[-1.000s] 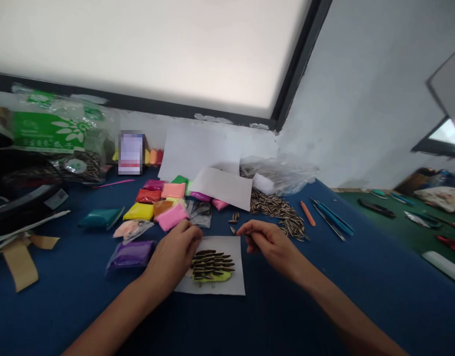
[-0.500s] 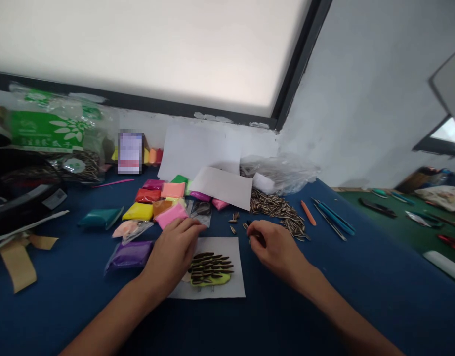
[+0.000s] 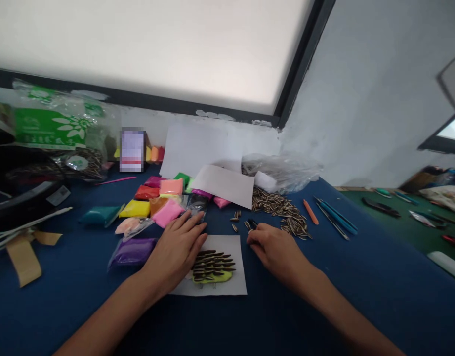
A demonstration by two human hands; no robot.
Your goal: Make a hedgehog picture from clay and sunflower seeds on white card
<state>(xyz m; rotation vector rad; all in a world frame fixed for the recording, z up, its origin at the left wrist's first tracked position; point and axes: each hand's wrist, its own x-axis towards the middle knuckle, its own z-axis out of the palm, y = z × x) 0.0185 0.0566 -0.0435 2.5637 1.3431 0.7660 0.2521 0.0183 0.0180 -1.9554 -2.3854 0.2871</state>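
Observation:
My left hand (image 3: 179, 244) lies flat with its fingers stretched out, over the left edge of a white paper sheet (image 3: 234, 287). On that sheet, rows of dark striped sunflower seeds (image 3: 212, 264) are set on a piece of yellow-green clay (image 3: 222, 278). To the right of the sheet, my right hand (image 3: 273, 244) is closed, thumb and fingers pinched low at the table. Whatever is between those fingertips is hidden. Just beyond them are a small black item (image 3: 252, 224) and a loose seed (image 3: 247, 225). A pile of seeds (image 3: 281, 210) lies behind my right hand.
Colourful clay packets, including a purple one (image 3: 133, 252) and a teal one (image 3: 101, 215), lie to the left. An orange stick (image 3: 310, 211) and blue tweezers (image 3: 338, 217) lie right. A clear seed bag (image 3: 60, 133) stands at the back left, near a blurred-out screen (image 3: 133, 150).
My left hand has flattened and its fingers have spread. My right hand stays by the loose seeds, its fingers shifted slightly. The view has moved a little.

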